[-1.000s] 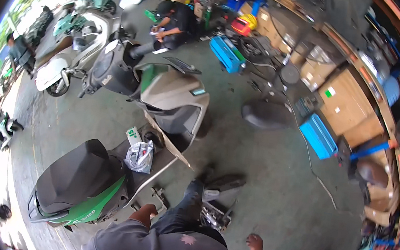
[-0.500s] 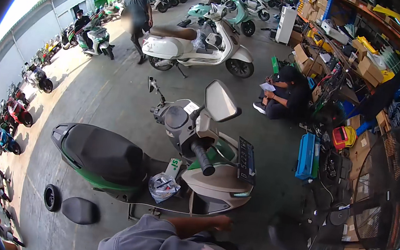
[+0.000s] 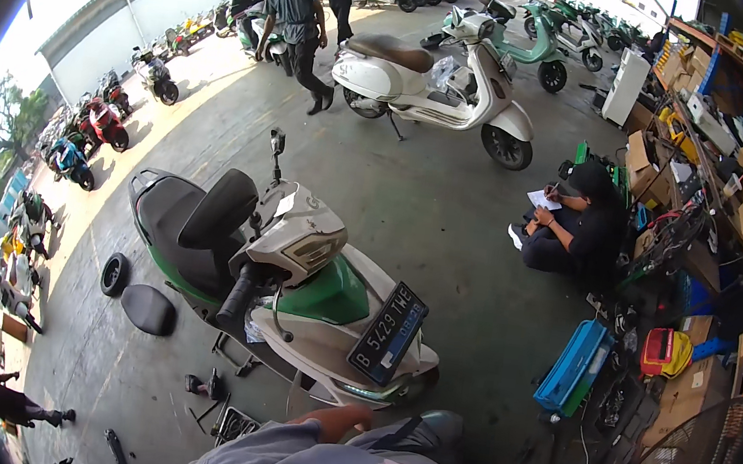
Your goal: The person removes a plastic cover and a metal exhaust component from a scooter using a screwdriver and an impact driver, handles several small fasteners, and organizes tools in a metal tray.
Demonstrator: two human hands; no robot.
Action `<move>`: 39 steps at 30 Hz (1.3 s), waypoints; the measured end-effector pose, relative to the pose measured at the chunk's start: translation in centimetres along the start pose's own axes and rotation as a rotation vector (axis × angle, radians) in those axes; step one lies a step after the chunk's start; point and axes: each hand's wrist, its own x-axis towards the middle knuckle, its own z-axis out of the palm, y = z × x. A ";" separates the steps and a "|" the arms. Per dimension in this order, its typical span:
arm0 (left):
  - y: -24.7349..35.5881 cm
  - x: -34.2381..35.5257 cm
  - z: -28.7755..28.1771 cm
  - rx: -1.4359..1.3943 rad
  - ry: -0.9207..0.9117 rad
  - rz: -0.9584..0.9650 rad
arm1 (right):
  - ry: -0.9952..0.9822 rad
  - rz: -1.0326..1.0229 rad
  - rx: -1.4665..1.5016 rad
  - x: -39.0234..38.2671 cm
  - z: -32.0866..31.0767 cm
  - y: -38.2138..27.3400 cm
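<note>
My left hand (image 3: 358, 417) is low in front of me, close to the lower front of a grey-and-green scooter (image 3: 328, 289). It is small in the picture, its fingers are hard to make out, and nothing plainly shows in it. My right hand is out of sight. The scooter stands just ahead, its front turned toward my right, with a dark number plate (image 3: 387, 333) on it. A black handlebar grip (image 3: 239, 295) and a mirror (image 3: 219, 208) stick out on its near side.
A wheel (image 3: 115, 274) and a black seat (image 3: 148, 310) lie on the floor at left. A white scooter (image 3: 447, 89) stands beyond. One person (image 3: 579, 219) sits writing at right, near a blue toolbox (image 3: 574, 367); another person (image 3: 294, 26) walks at far left. Loaded shelves (image 3: 719, 162) line the right.
My view has shifted, bringing the scooter's front and plate closer. My right hand has left the picture. The walking person has moved, and another person now shows behind.
</note>
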 end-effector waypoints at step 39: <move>25.4 32.1 -36.5 0.189 0.266 -0.387 | 0.631 0.079 -0.173 67.1 -23.1 -17.2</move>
